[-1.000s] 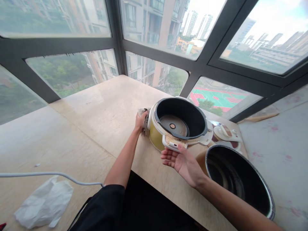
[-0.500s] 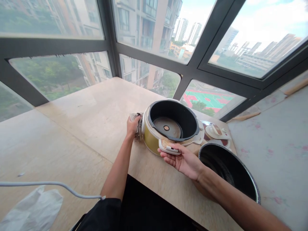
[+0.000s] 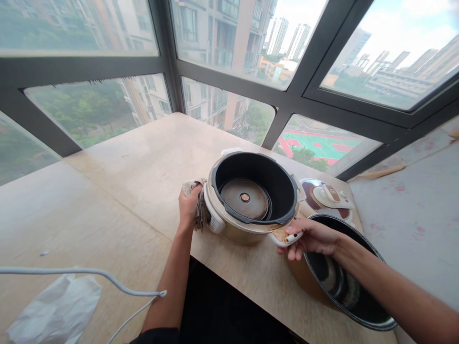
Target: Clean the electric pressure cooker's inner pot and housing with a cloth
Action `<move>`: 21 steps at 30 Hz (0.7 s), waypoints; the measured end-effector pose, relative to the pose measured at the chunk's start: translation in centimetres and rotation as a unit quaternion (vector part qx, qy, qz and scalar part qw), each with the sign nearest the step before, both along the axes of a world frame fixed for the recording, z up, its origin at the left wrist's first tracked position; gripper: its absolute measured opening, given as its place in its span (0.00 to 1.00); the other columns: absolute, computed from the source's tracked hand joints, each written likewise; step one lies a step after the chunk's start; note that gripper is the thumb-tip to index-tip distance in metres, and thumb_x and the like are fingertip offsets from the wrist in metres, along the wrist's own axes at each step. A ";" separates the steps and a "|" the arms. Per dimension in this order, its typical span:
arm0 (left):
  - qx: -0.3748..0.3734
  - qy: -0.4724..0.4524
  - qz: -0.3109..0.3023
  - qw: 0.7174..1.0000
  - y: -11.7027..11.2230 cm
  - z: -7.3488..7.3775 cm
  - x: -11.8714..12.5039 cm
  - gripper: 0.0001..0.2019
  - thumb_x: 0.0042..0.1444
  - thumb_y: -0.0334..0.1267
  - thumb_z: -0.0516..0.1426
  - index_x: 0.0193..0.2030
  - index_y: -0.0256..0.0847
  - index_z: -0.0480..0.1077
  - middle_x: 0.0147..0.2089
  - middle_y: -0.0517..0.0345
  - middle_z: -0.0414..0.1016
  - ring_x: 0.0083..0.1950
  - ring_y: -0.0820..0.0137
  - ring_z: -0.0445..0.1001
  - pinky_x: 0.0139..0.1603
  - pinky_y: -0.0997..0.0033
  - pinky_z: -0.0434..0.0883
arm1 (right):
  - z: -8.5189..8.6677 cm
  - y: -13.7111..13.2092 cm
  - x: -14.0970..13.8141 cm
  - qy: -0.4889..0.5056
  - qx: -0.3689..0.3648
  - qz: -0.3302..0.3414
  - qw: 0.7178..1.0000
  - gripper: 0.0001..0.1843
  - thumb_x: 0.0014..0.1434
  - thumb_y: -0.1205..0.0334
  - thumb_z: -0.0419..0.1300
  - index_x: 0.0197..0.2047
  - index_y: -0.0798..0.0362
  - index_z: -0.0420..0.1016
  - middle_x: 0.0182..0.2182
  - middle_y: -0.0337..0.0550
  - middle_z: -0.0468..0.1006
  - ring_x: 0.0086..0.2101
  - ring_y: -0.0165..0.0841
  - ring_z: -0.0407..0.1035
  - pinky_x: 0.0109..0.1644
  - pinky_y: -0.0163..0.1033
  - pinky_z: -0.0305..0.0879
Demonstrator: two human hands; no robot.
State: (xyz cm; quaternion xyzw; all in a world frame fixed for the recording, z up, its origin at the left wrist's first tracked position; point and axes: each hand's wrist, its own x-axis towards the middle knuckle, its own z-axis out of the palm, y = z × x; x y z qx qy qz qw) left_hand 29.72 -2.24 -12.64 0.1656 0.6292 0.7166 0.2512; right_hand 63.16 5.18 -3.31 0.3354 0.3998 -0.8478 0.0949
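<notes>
A pressure cooker body (image 3: pixel 233 236) stands on the counter without its lid, showing a dark cavity with a round heating plate (image 3: pixel 245 198) at the bottom. My right hand (image 3: pixel 311 236) grips the white side handle (image 3: pixel 285 237), thumb on top and fingers beneath. At the cooker's left side, my left hand (image 3: pixel 189 208) is closed on a crumpled grey-brown cloth (image 3: pixel 201 210), which presses against the outer wall. Below my right forearm lies the black inner pot (image 3: pixel 333 291), tilted on its side with its mouth facing me.
The cooker lid (image 3: pixel 328 196) lies behind the inner pot, near the papered wall (image 3: pixel 412 229). A white cable (image 3: pixel 89 272) crosses the lower left above a crumpled white plastic sheet (image 3: pixel 53 308). Window frames (image 3: pixel 222 88) border the pale counter (image 3: pixel 143 162).
The cooker body has turned anticlockwise, its handle swinging right with my right hand. A white panel on its side has come into view by the cloth. My left hand has shifted slightly left.
</notes>
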 end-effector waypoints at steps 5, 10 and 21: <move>0.008 0.010 0.061 0.998 -3.5 -0.9 3.2 0.17 0.53 0.46 0.64 0.45 0.37 0.73 0.42 0.56 0.77 0.44 0.68 0.75 0.50 0.69 0.71 | 0.0 3.9 0.7 -0.051 0.048 0.010 0.997 0.15 0.49 0.60 0.62 0.31 0.65 0.81 0.29 0.57 0.82 0.25 0.36 0.79 0.26 0.30 0.75; 0.046 0.059 0.117 0.990 -4.8 1.5 4.3 0.21 0.50 0.45 0.69 0.48 0.37 0.73 0.46 0.53 0.79 0.47 0.66 0.78 0.53 0.65 0.74 | 1.4 6.7 1.5 -0.103 0.126 -0.040 0.986 0.11 0.45 0.59 0.65 0.26 0.60 0.79 0.23 0.49 0.80 0.21 0.33 0.76 0.24 0.31 0.74; 0.230 0.404 0.109 0.879 -2.7 13.4 4.1 0.33 0.48 0.35 0.69 0.63 0.37 0.68 0.61 0.52 0.73 0.60 0.62 0.73 0.63 0.60 0.70 | 2.7 5.5 2.1 -0.091 0.291 -0.130 0.944 0.19 0.53 0.49 0.71 0.37 0.57 0.78 0.35 0.48 0.80 0.33 0.33 0.75 0.37 0.37 0.77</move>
